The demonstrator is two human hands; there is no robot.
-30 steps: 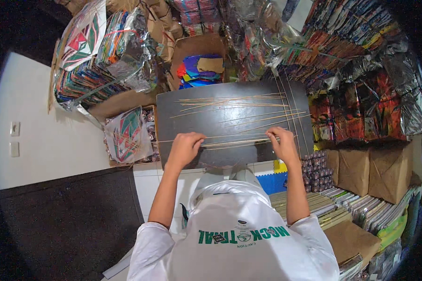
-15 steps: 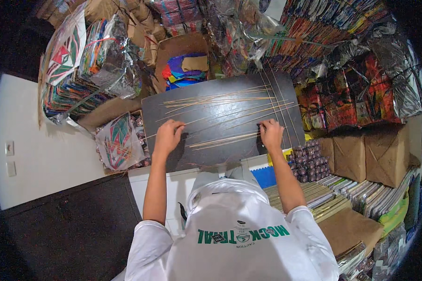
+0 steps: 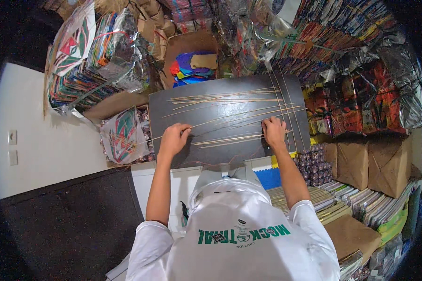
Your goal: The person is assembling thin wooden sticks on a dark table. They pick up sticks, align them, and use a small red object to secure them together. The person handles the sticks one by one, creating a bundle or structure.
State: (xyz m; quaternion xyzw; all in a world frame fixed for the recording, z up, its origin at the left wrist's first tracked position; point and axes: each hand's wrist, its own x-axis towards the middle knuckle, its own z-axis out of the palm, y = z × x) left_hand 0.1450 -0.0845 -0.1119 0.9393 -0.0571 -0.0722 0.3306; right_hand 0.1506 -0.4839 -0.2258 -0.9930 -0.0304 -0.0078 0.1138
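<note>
Now our left hand (image 3: 173, 139) pinches a stick (image 3: 206, 123), newly angled apart from the worktop's (image 3: 158, 107) front-edge bundle (image 3: 229, 140); our right hand (image 3: 274, 131) curls, hold unclear.

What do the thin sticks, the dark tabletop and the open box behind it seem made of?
The thin sticks look like bamboo or wood, perhaps unvarnished, being pale tan, straight and slender. The dark tabletop could be laminate or painted board, satin-finished, since it shows a soft glare. The open box seems to be matte cardboard, judging by its plain brown walls.
</note>
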